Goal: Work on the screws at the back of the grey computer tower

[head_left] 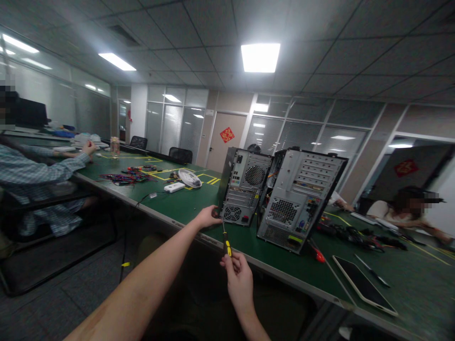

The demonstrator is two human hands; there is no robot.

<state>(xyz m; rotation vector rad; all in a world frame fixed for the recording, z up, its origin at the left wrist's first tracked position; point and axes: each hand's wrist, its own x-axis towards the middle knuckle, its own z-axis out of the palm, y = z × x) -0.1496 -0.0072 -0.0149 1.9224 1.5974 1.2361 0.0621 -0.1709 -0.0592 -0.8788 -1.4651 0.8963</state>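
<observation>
Two computer towers stand upright side by side on the green table, their rear panels facing me: a smaller tower (245,189) on the left and a larger tower (295,199) on the right. My left hand (209,217) is closed at the lower left corner of the smaller tower, its fingertips partly hidden. My right hand (240,279) grips a black-and-yellow screwdriver (227,244) by the end of its handle. The screwdriver's shaft points up to the bottom left of that rear panel; whether its tip touches a screw is too small to tell.
Left of the towers are a white power strip (174,187), a round white fan-like part (190,178) and tangled cables (130,176). On the right lie a tablet (364,284), a pen-like tool (372,271) and a red-handled tool (319,256). People sit at both sides.
</observation>
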